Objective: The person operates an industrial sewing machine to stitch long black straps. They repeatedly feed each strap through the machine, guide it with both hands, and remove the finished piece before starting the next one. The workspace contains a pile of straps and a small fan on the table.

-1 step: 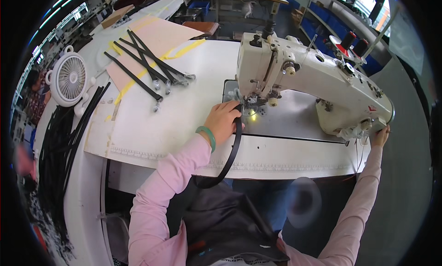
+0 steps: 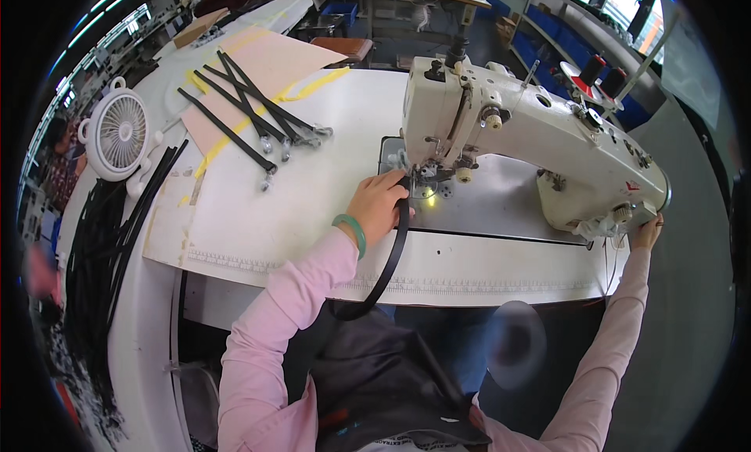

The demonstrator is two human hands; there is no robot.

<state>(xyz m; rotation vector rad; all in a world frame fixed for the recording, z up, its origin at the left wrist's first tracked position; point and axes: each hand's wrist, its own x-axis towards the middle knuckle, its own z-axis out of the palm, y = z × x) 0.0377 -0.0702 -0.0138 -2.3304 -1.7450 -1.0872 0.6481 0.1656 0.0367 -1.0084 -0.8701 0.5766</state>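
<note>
A white industrial sewing machine (image 2: pixel 563 123) stands on the table, its needle area over a metal plate. My left hand (image 2: pixel 379 205) is closed on a black strap (image 2: pixel 397 252) right beside the presser foot; the strap bends down over the table's front edge towards my lap. A green bangle (image 2: pixel 353 234) circles my left wrist. Far to the right, my right hand (image 2: pixel 647 231) grips the lower rim of the handwheel (image 2: pixel 666 192) at the machine's end. Its fingers are partly hidden there.
Left of the machine, several black straps with metal ends (image 2: pixel 254 108) lie across a pinkish sheet (image 2: pixel 274 57). A white fan (image 2: pixel 119 135) stands at far left, above a hanging bundle of black strips (image 2: pixel 98 256). Thread spools (image 2: pixel 592 70) stand behind the machine.
</note>
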